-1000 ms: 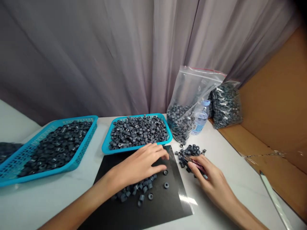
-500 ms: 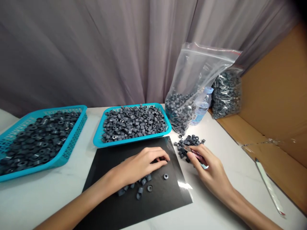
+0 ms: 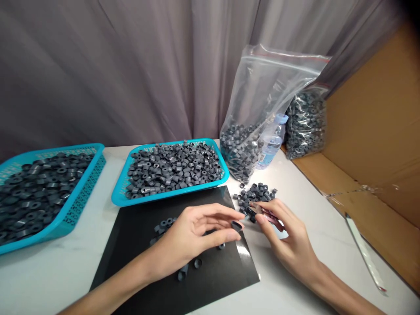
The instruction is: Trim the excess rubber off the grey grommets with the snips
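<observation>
My left hand [image 3: 193, 234] hovers over a black sheet [image 3: 141, 232] and pinches one dark grey ring [image 3: 236, 225] between thumb and fingertips. Several loose grey rings [image 3: 164, 226] lie on the sheet under and beside that hand. My right hand [image 3: 284, 238] rests on the white table just right of the sheet, fingers closed on a thin dark red tool [image 3: 269, 215]. Its tip points at the pinched ring. A small pile of rings [image 3: 256, 194] lies right behind my right hand.
Two blue trays of grey rings stand behind the sheet, one in the middle [image 3: 170, 168] and one at the left [image 3: 36, 192]. Two zip bags of rings [image 3: 252, 140] [image 3: 306, 127] and a water bottle [image 3: 271, 142] stand back right. A cardboard box [image 3: 377, 144] and a strip [image 3: 362, 251] lie right.
My left hand has lifted off the sheet with one ring pinched in its fingertips. My right hand has stayed by the small pile. The view has shifted right and down.
</observation>
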Motion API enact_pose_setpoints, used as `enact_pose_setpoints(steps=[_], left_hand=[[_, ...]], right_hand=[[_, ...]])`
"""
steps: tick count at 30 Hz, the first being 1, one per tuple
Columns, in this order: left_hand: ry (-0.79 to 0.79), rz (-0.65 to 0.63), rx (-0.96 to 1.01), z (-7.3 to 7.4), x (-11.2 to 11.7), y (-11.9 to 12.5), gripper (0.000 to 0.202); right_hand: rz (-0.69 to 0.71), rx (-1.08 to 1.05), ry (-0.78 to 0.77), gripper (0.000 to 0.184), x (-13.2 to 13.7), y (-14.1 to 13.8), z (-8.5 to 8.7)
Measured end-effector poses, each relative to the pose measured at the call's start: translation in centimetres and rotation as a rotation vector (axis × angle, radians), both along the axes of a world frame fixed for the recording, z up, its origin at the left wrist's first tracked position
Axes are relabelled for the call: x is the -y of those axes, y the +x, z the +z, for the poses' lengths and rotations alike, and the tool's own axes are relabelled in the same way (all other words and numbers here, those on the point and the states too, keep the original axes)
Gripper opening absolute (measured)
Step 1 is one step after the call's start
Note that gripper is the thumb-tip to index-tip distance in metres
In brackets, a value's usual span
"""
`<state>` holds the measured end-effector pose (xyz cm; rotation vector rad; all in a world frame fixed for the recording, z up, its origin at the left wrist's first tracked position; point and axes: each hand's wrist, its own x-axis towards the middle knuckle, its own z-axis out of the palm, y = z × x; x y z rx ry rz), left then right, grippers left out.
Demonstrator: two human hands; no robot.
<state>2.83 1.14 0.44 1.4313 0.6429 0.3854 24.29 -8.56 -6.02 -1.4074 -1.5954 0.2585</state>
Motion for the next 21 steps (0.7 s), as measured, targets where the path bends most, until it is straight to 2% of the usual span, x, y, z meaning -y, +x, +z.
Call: enact_pose_setpoints(steps=[6, 13, 21], left_hand=[[-0.041, 0.043, -0.007, 0.18, 0.08, 0.13, 0.035], [-0.140, 0.003, 0.050, 0.20, 0.72, 0.22, 0.027], [-0.188, -0.002, 0.127, -0.51, 0.86, 0.47, 0.017]], right_hand=[[0.000, 0.002, 0.016, 0.016, 0.06, 0.08, 0.09], [0.016, 0.013, 0.025, 0.018, 0.09, 0.08, 0.11], [0.008, 0.000, 0.025, 0.018, 0.07, 0.08, 0.10]])
